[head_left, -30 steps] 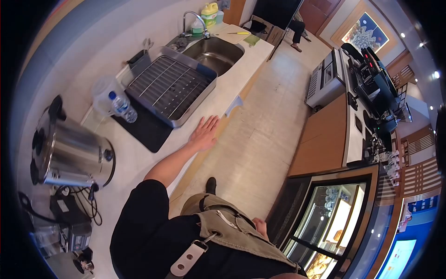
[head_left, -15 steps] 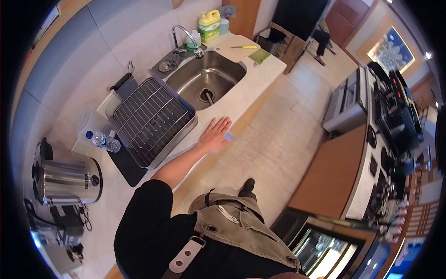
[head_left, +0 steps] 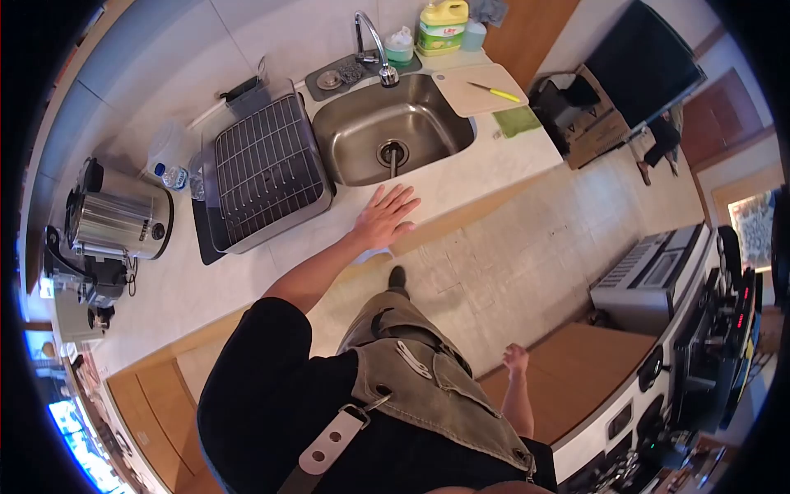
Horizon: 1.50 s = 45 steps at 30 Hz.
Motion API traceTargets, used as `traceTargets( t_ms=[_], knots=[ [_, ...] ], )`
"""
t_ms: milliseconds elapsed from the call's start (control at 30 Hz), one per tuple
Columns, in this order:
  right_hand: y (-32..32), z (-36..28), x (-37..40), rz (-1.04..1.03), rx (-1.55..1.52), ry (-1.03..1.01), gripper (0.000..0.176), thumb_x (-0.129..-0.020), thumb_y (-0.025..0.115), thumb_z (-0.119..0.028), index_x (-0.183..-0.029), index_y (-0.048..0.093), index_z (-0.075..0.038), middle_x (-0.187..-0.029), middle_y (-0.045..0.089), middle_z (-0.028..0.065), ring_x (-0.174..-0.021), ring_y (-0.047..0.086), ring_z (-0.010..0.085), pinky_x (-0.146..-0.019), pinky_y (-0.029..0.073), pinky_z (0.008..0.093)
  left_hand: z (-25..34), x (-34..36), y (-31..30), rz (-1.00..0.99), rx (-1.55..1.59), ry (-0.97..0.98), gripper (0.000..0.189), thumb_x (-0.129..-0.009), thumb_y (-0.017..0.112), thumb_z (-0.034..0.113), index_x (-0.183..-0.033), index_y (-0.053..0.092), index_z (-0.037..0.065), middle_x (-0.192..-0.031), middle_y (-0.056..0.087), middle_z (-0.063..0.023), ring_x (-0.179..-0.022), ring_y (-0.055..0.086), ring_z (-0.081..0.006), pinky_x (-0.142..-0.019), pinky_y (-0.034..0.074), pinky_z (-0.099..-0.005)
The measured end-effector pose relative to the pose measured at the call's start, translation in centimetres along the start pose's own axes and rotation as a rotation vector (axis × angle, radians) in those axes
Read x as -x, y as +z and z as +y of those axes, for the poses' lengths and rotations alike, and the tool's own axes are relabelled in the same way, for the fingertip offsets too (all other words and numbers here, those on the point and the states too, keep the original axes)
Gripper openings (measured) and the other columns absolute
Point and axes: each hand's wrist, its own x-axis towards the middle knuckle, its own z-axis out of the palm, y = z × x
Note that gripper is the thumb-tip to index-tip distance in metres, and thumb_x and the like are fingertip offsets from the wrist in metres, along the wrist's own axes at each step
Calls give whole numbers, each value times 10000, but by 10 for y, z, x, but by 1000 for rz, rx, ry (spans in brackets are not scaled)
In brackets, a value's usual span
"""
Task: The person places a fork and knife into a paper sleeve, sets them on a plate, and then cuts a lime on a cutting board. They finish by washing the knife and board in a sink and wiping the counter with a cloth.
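The countertop (head_left: 436,185)'s long axis ran lower-left to upper-right; left hand (head_left: 384,219) open at its edge; right hand (head_left: 516,360) half-curled, grip indeterminable.

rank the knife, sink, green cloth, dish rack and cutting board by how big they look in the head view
1. dish rack and sink: too close to rank, and the rack may sit nearer the camera
2. cutting board
3. green cloth
4. knife
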Motion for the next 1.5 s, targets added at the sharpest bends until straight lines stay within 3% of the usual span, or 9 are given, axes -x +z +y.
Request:
traceTargets(
  t_ms=[133,167,267,533,733,1000,1200,1400,1500],
  knots=[
    [42,-127,-39,126,90,-141,268,-1008,593,-252,-1199,640,-69,-1053,695,61,-827,654,169,-696,532,334,-41,-64,12,-4,383,-213,521,-1046,459,419,-1471,510,122,-1533,472,-118,-1442,408,-293,-1205,272,-470],
    [56,-149,-39,78,90,-179,279,-1009,602,-266,-1204,639,-70,-1067,694,58,-855,655,171,-726,533,334,-86,-97,63,130,1016,-482,397,-1030,532,349,-1294,648,77,-1311,655,-120,-1203,606,-259,-1060,437,-404],
    [94,-190,-34,-28,108,-263,315,-1007,626,-303,-1219,640,-71,-1097,690,53,-918,657,174,-787,538,338,-188,-178,42,1032,1207,-523,194,-1015,587,171,-1071,693,19,-992,709,-57,-919,631,-133,-832,510,-292],
    [147,-223,7,-194,283,-327,321,-1000,653,-259,-1179,671,7,-980,718,79,-858,647,147,-788,529,306,-364,-312,1,522,1182,-553,338,-1063,515,301,-1318,625,108,-1112,642,1,-926,605,-118,-784,535,-274],
    [176,-371,-16,-238,362,-525,338,-1030,612,-242,-1220,640,36,-1007,700,105,-871,646,146,-756,535,289,-326,-274,12,635,1031,-623,318,-1053,523,323,-1089,715,72,-852,686,-11,-738,587,-109,-701,485,-292],
    [315,-589,-29,-582,656,-861,260,-1007,611,-172,-1194,678,-5,-751,684,48,-660,561,73,-622,455,249,-196,-192,106,656,861,-1345,347,-970,570,322,-926,730,18,-880,750,-141,-838,715,-273,-805,541,-388],
    [324,-606,-57,-771,593,-1076,207,-979,623,-55,-1168,673,12,-862,708,75,-751,640,105,-715,534,276,-177,-220,221,-123,403,-1393,503,-918,598,253,-1373,563,44,-1363,612,-183,-1256,596,-351,-1071,465,-446],
    [281,-597,-77,-744,717,-747,185,-981,608,-49,-1128,678,42,-858,703,88,-824,665,140,-795,533,294,-177,-246,237,-239,471,-1572,482,-910,619,292,-1316,607,32,-1328,629,-189,-1224,611,-366,-1045,486,-455],
    [290,-609,-90,-792,697,-761,206,-998,611,-95,-1131,682,47,-889,727,105,-850,685,151,-827,535,305,-169,-240,233,261,495,-1408,408,-878,644,240,-1204,662,-5,-1176,675,-233,-1107,649,-402,-929,528,-463]
  ],
)
